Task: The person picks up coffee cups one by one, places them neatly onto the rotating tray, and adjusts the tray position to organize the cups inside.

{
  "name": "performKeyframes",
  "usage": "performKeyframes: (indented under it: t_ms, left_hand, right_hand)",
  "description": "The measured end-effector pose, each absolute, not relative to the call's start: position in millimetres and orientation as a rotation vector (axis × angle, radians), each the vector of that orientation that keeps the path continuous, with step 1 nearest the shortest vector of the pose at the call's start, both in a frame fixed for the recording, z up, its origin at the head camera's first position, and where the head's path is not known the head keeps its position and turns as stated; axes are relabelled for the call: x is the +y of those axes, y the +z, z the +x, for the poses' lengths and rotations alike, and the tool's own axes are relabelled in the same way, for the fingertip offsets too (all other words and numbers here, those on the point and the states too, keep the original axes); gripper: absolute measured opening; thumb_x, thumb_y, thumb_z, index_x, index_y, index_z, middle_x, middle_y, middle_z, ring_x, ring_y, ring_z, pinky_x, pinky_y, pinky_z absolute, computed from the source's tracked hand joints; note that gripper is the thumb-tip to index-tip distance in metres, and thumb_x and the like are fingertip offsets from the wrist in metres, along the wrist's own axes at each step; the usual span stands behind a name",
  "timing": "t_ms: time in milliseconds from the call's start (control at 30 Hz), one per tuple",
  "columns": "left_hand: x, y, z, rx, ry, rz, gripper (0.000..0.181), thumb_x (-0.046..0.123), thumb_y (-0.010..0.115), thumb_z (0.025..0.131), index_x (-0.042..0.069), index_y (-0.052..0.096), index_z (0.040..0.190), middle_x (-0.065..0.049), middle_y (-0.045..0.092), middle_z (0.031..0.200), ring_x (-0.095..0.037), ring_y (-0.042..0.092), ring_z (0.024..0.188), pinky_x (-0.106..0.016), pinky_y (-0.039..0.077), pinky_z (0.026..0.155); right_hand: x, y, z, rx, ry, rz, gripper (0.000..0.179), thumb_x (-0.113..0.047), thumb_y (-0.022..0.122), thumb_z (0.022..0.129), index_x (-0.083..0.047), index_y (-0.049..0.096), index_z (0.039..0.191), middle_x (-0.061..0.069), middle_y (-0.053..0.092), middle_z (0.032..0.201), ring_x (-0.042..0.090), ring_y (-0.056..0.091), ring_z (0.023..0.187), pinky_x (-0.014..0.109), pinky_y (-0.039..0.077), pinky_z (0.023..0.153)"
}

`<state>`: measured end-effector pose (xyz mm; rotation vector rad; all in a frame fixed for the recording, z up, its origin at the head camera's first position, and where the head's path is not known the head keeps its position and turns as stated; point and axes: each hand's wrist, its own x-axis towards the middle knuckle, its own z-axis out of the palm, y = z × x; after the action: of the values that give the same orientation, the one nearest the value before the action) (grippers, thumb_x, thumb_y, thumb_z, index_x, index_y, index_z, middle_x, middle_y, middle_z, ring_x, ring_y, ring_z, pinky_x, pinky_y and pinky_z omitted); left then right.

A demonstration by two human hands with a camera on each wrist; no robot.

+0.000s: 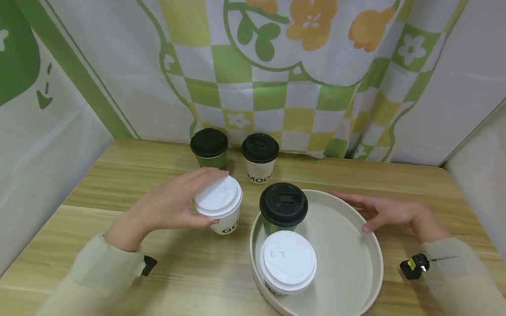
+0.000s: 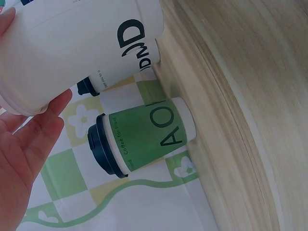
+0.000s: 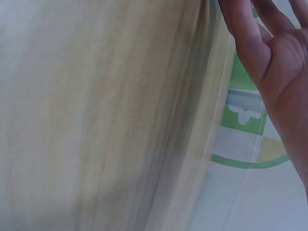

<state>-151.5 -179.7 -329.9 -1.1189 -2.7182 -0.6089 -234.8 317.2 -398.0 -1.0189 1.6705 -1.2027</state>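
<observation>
My left hand (image 1: 178, 199) holds a white coffee cup (image 1: 224, 223) by its white lid, the fingers over the far side and the thumb on the near side. In the left wrist view this cup (image 2: 72, 48) fills the upper left, with fingertips at its lid end. A round beige tray (image 1: 337, 283) stands to the right. The right hand (image 1: 387, 213) grips the tray's far right rim, thumb on the inner side and fingers outside. Inside the tray's left part are a black-lidded green cup (image 1: 282, 210) and a white-lidded cup (image 1: 288, 262).
Toward the back of the wooden table (image 1: 145, 169) stand a green cup (image 1: 209, 149) and a white cup (image 1: 259, 161), both with black lids. Behind them hangs a checked, flowered curtain (image 1: 267, 94). White fabric walls (image 1: 89, 31) enclose the sides.
</observation>
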Motion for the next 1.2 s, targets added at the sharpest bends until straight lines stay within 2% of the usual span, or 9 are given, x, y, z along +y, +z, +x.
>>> performKeyframes:
  t_ms: [133,333,567,667,800,967,1033,1200]
  left_hand:
    - [-180,-330,-150,-2.711,-0.610,-1.120,0.088,0.040,0.084,0.073,0.009,0.045,0.146,-0.009,0.055,0.142,-0.028,0.056,0.125,-0.047,0.050,0.103]
    - [-181,-330,-149,-2.721,-0.616,-1.110,0.089,0.041,0.083,0.073,0.009,0.044,0.147,-0.009,0.054,0.143,-0.029,0.056,0.126,-0.047,0.049,0.104]
    - [-179,-330,-149,-2.710,-0.618,-1.124,0.091,0.042,0.083,0.073,0.010,0.043,0.148,-0.009,0.054,0.143,-0.028,0.056,0.125,-0.047,0.050,0.103]
    - [-178,-329,-149,-2.710,-0.619,-1.124,0.091,0.041,0.083,0.073,0.010,0.043,0.148,-0.009,0.054,0.143,-0.028,0.057,0.125,-0.047,0.050,0.102]
    - [-177,-327,-147,-2.707,-0.623,-1.126,0.090,0.041,0.084,0.073,0.009,0.044,0.147,-0.009,0.054,0.143,-0.028,0.058,0.124,-0.047,0.051,0.101]
    - [-177,-327,-147,-2.714,-0.633,-1.128,0.090,0.040,0.084,0.073,0.009,0.043,0.147,-0.009,0.054,0.143,-0.028,0.057,0.125,-0.047,0.051,0.102]
    - [-177,-327,-147,-2.717,-0.637,-1.126,0.090,0.039,0.084,0.073,0.010,0.043,0.147,-0.009,0.053,0.144,-0.028,0.057,0.125,-0.048,0.050,0.102]
    - [-178,-329,-147,-2.713,-0.647,-1.129,0.089,0.038,0.084,0.073,0.011,0.043,0.148,-0.009,0.054,0.143,-0.028,0.056,0.126,-0.048,0.050,0.102]
  right_hand:
    - [319,-399,-231,1.653,-1.230,-1.013,0.093,0.012,0.061,0.088,-0.002,0.003,0.159,0.010,0.013,0.167,0.009,0.030,0.148,0.021,0.034,0.115]
    - [324,-399,-221,1.694,-1.240,-0.994,0.096,0.010,0.065,0.087,-0.003,0.002,0.159,0.010,0.015,0.166,0.011,0.036,0.145,0.024,0.039,0.113]
    - [332,-397,-205,1.719,-1.255,-0.971,0.101,0.006,0.068,0.087,0.000,-0.003,0.158,0.031,0.012,0.161,0.005,0.037,0.143,0.021,0.039,0.111]
    - [334,-397,-201,1.717,-1.264,-0.949,0.102,0.003,0.069,0.088,-0.001,-0.005,0.158,0.035,0.011,0.158,0.007,0.040,0.142,0.023,0.041,0.110]
    - [335,-397,-194,1.717,-1.284,-0.943,0.102,0.002,0.070,0.088,-0.004,-0.003,0.159,0.035,0.012,0.159,0.010,0.042,0.141,0.026,0.044,0.109]
    - [339,-396,-186,1.730,-1.300,-0.958,0.102,0.008,0.068,0.086,-0.001,-0.004,0.158,0.033,0.013,0.159,0.008,0.041,0.141,0.027,0.045,0.107]
    - [340,-396,-184,1.718,-1.310,-0.939,0.103,0.010,0.067,0.086,-0.002,-0.005,0.158,0.028,0.014,0.161,0.008,0.041,0.141,0.027,0.045,0.108]
    - [344,-398,-181,1.570,-1.381,-0.968,0.100,0.016,0.060,0.088,-0.003,-0.010,0.157,0.023,0.007,0.165,0.017,0.036,0.146,0.031,0.042,0.112]
